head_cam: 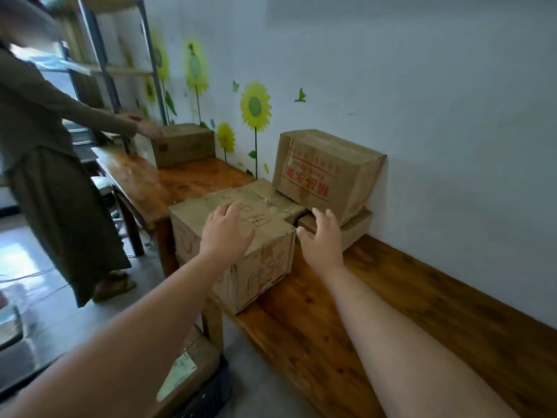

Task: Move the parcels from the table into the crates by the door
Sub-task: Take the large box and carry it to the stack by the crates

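Biggest thing here is the plain white wall [422,86], filling everything from 12 to 3 o'clock. Below it a long wooden table [391,312] runs from 5 o'clock up toward 10, glossy brown varnish with the grain showing.

At 9 o'clock another person in a loose olive dress [45,176] stands beside the table, with metal shelving [99,55] behind them at 11. Their hand touches a squat cardboard parcel [187,146] at the table's far end.

Dead centre is the nearest parcel [262,267], a blocky, creased cardboard box with red scribbles on its sides, sitting at the table's front edge. Just at 1 o'clock from it, a red-printed parcel [319,173] leans tilted against the wall, resting on a flat parcel [355,229].

Down at 7 o'clock, under the table, a labelled parcel [187,366] sits in a dark plastic crate [217,393].

The left hand [226,230] is spread, fingers relaxed, over the nearest parcel's top, gripping nothing. The right hand [321,236] is also spread, thumb out, at that box's right corner. Can't tell if either actually touches.

Yellow sunflower stickers [255,105] dot the wall at 11 to 12 o'clock.
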The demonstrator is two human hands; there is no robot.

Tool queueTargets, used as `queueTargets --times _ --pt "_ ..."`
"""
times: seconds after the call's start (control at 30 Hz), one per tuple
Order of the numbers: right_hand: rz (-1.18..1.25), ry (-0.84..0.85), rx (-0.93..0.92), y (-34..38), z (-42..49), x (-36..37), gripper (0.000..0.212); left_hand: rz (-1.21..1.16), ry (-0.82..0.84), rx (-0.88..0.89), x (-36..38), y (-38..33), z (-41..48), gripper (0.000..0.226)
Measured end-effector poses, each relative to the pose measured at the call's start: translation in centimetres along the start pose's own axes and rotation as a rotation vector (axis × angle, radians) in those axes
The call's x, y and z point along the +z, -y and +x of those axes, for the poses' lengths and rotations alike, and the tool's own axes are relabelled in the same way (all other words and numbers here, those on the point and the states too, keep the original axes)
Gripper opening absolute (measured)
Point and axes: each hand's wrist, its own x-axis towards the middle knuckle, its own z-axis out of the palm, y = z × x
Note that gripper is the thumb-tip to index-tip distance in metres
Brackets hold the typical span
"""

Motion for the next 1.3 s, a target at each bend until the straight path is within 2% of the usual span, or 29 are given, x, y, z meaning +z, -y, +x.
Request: queueTargets --times 0.27,0.53,0.73,0.93,1.07,1.2,1.3 --pt "0.078 0.130 0.115 -1.0 6.2 5.2 0.056 0.022 0.035 -0.150 1.9 5.9 5.6 0.067" --pt "0.090 0.118 0.303 -2.1 8.5 9.6 0.062 0.027 0.067 -0.242 2.8 12.1 11.4 0.068" --pt "0.142 -0.027 0.524 -2.3 9.8 13.2 0.073 0.007 0.133 -0.253 3.3 18.0 16.8 0.064" --pt "0.427 -0.286 0.933 -1.2 9.0 17.1 0.089 0.010 0.318 -0.265 3.8 23.5 20.9 0.072" --pt "0.539 -0.382 1.093 -1.0 7.7 18.4 0.082 -0.070 0.390 -0.341 4.5 24.9 22.4 0.068" --pt "0.630 -0.234 1.088 -0.3 6.9 19.1 0.071 -0.191 0.412 -0.419 4.4 25.4 23.0 0.067" --pt "0.712 -0.231 1.074 0.3 6.5 18.9 0.063 -0.275 0.456 -0.413 4.1 25.4 23.0 0.075"
